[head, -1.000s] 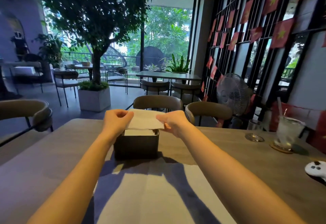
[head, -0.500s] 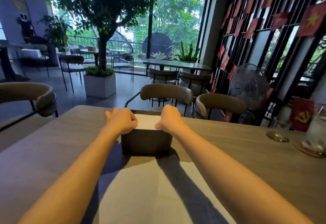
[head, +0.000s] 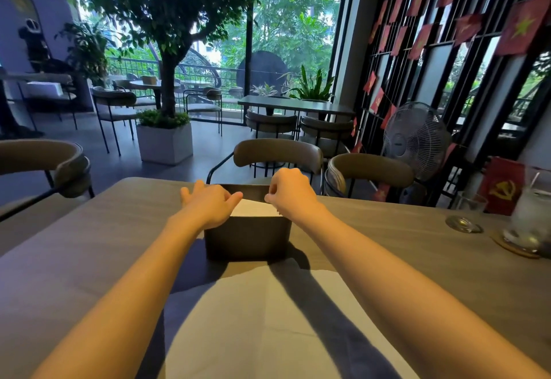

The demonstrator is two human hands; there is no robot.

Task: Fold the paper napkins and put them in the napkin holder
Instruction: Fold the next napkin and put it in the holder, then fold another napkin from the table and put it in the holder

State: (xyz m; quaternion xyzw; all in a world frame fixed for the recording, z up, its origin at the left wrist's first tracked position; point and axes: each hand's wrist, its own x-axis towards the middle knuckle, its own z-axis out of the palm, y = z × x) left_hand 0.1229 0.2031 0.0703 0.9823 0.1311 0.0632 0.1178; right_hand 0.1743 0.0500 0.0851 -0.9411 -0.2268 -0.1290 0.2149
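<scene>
A dark box-shaped napkin holder stands on the table in front of me. A folded white napkin sits inside it, with its top showing above the front wall. My left hand rests over the holder's left end, fingers spread, thumb tip touching the napkin's left corner. My right hand is over the right end, its curled fingers and thumb pinching the napkin's right corner. A large unfolded white napkin lies flat on the table nearer to me, between my forearms.
The wooden table carries an empty glass and an iced drink with a straw on a coaster at the far right. Chairs stand behind the table's far edge, and a floor fan is further right.
The folded napkin, held above the holder a second ago, has been pushed down into it. My left fingers have since spread apart. The camera has tilted up slightly.
</scene>
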